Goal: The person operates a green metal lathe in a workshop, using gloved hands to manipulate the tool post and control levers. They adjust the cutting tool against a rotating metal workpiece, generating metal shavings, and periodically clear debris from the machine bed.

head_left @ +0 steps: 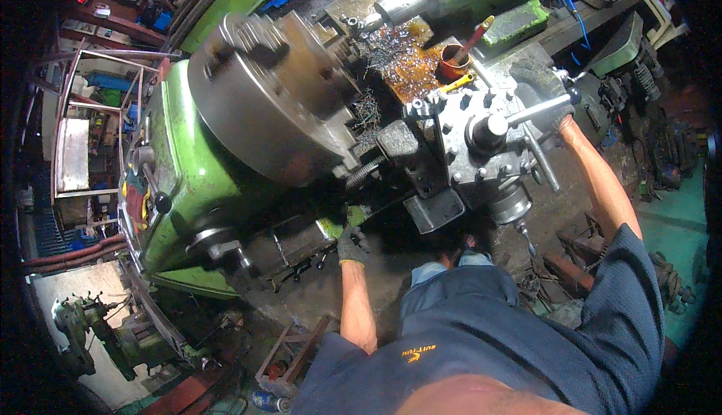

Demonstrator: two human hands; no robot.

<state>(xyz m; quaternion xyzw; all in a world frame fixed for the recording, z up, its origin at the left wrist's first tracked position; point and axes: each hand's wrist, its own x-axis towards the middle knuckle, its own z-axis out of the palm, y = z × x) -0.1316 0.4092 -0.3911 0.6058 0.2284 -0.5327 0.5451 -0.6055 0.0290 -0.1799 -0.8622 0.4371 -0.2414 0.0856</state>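
My left hand (353,245), in a dark grey glove, is at the front of a green lathe (169,182), below the bed. Its fingers look curled in against the machine's shadowed edge; whatever they hold is hidden. Reaching further out, my gloved right hand (543,88) is at the right side of the bolted tool post (474,118). A steel lever (538,110) with a black knob crosses in front of it, and its fingers cannot be made out clearly. Left of the tool post is the large chuck (263,103), its jaws and the brown workpiece (320,62) smeared by motion.
Metal chips (402,54) lie in brown fluid behind the tool post, beside a red cup (454,62) with a brush (475,35) in it. A yellow-handled tool (457,83) lies close by. A crank handle (532,243) hangs toward my body. Metal frames (297,351) stand on the floor.
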